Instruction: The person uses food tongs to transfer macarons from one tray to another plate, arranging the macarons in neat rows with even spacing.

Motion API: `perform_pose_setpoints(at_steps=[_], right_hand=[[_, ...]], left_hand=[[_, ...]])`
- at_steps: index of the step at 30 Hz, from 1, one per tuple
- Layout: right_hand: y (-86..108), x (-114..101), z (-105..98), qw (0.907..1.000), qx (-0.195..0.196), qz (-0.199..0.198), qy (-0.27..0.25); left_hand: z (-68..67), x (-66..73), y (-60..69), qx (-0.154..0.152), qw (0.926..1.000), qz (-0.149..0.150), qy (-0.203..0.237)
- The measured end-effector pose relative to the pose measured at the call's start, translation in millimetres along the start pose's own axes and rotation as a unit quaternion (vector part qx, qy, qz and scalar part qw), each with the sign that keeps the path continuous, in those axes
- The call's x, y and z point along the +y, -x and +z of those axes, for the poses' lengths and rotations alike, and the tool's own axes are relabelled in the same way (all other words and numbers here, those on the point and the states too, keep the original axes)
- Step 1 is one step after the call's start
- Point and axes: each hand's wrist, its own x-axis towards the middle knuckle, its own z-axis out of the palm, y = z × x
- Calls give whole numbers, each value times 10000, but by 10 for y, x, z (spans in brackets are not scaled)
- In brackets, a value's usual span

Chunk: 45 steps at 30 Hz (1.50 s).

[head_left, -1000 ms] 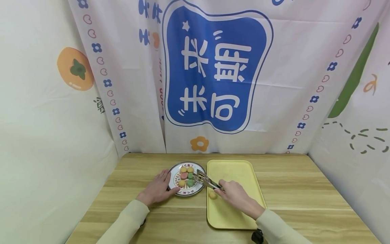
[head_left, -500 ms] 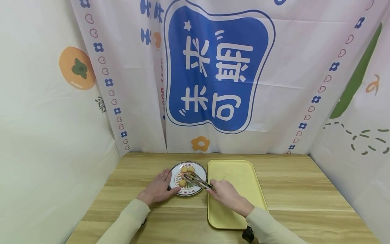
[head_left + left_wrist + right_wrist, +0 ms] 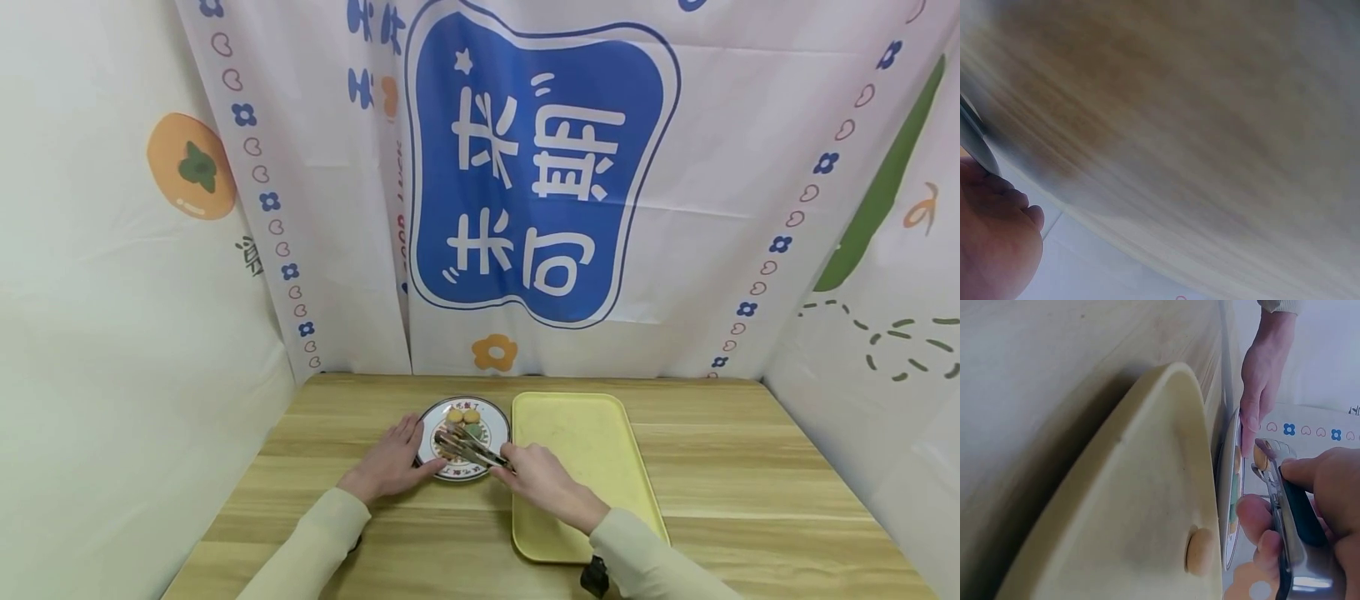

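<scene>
My left hand rests with extended fingers at the left rim of a white patterned plate. On the plate lie small round cookie-like pieces, including two yellow ones at the back and a green one; the tongs cover others. My right hand grips metal tongs with a dark handle panel. Their tips reach over the plate's front left. In the right wrist view, a yellow piece sits at the tongs' tips; whether it is clamped I cannot tell.
A yellow tray stands right of the plate, under my right forearm. One tan round piece lies in it, hidden by my hand in the head view. Wooden table surrounds both, with a printed cloth behind.
My right hand has moved the tongs leftward across the plate, from the green pieces at its right to the front left piece. My left hand stays at the rim.
</scene>
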Motion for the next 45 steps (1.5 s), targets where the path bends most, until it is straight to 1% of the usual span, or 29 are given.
perform_pose_setpoints(at_steps=[8,16,24,28,35,42,45], right_hand=[[-3,-52,18,9994,-179,126,-257],[17,-46,53,9989,-260,198,-343],[64,-15,13,9984,-291,249,-410],[98,14,-12,9984,-305,279,-383],[190,43,-42,9983,-371,160,-425],[244,48,-45,9992,-347,21,-191],[250,45,-50,9992,-357,-12,-181]], left_hand=[[-6,16,3,3,10000,-8,15],[9,9,7,-19,10000,-10,17],[7,10,7,30,10000,30,57],[-10,14,6,6,10000,31,52],[-25,17,15,55,9999,40,118],[-4,10,3,77,9999,47,123],[8,11,3,79,9999,40,123]])
